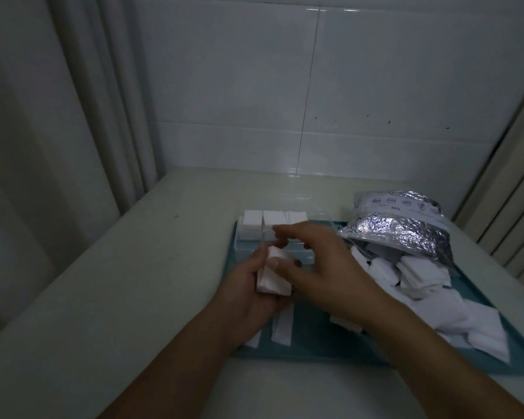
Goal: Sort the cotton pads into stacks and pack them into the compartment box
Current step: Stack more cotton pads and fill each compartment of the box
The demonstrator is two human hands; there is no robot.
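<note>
1. While the left hand (248, 282) holds a small stack of square cotton pads (274, 275), its fingers curled round the stack from below and its thumb pressed on the top pad, the right hand (324, 267) hovers just beside and above the stack. The right hand's fingers are spread apart and hold nothing.
2. The relation that matters is that the clear compartment box (273, 237) lies straight ahead of the held stack, on the far left part of the teal tray (315, 352). The box is partly hidden behind both hands.
3. The far row of the box already carries three packed stacks (273, 223) side by side. The nearer row, directly beyond the left fingertips, looks unfilled, though the hands cover most of it.
4. The stack's long axis runs from near right to far left, skewed to the box's rows. I judge it needs a small turn before it will drop squarely into a compartment.
5. The left hand is the nearer one to the open row and already carries the load. The right hand is placed to square up the stack's edges or steady it.
6. The loose pile of pads (421, 282) spills from a foil bag (397, 228) on the right side of the tray, nearer the right hand. A few single pads (282, 326) lie flat on the tray below the hands.
7. The tray sits on a pale tabletop (118, 282).
</note>
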